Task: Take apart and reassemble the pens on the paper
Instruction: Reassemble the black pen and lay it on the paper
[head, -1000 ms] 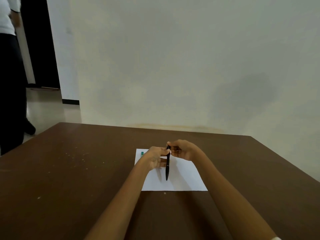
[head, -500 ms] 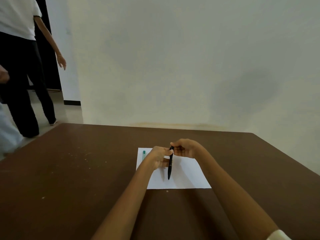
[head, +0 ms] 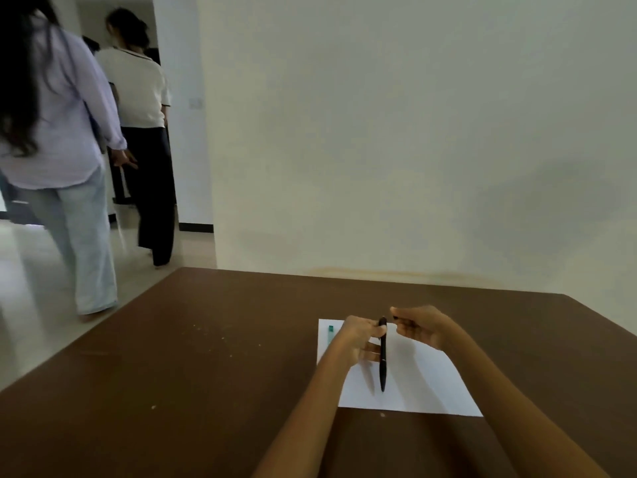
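A white paper (head: 424, 384) lies on the brown table (head: 206, 357). My left hand (head: 360, 336) grips the upper end of a black pen (head: 383, 362), which hangs upright with its tip just above the paper. My right hand (head: 418, 324) is a little to the right of the pen's top, fingers curled, pinching a small black pen part (head: 394, 318) at its fingertips. A teal pen (head: 331, 331) lies near the paper's far left corner, partly hidden behind my left hand.
Two people (head: 69, 132) stand on the pale floor beyond the table's far left corner, backs turned. A plain white wall (head: 413, 132) runs right behind the table's far edge. Small pale specks dot the table's left half.
My right hand has come off the pen's top and moved slightly right with a small black part. The view swung left, bringing two people into sight.
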`<state>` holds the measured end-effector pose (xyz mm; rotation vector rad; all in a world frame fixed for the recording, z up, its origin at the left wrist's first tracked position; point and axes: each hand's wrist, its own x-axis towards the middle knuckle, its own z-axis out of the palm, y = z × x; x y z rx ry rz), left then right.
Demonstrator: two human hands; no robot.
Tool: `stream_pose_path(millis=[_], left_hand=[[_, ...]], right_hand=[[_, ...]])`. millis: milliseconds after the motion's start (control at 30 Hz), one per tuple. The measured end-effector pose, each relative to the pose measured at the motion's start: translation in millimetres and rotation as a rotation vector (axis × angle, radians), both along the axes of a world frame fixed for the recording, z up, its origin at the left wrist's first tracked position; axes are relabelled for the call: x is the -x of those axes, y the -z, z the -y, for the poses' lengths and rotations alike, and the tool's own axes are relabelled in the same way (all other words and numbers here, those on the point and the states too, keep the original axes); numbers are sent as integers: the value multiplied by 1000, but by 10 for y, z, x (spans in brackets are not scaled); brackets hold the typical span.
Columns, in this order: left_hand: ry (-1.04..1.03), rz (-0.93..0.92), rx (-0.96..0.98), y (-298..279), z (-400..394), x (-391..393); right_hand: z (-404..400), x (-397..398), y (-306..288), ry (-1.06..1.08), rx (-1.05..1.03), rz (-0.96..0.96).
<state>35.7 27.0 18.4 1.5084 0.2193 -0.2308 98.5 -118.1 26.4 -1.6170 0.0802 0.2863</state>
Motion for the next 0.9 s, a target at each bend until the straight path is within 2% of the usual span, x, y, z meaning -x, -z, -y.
stream_pose_path(millis=[33,167,233,567,900], left_hand=[[-15,5,-2,-27,-56,11],[-22,-18,5,-15,-56,33],[-12,-28,7,3,-24,43],[-28,-11,45,3,-57,54],[-31,-26,46,8,-19,46]], right_hand=[[-36,-11,0,36,101,61],[37,15,98,56,841,284],[70,45,145,39,994,287],[111,71,210,113,958,396],[228,32,224,79,961,361]])
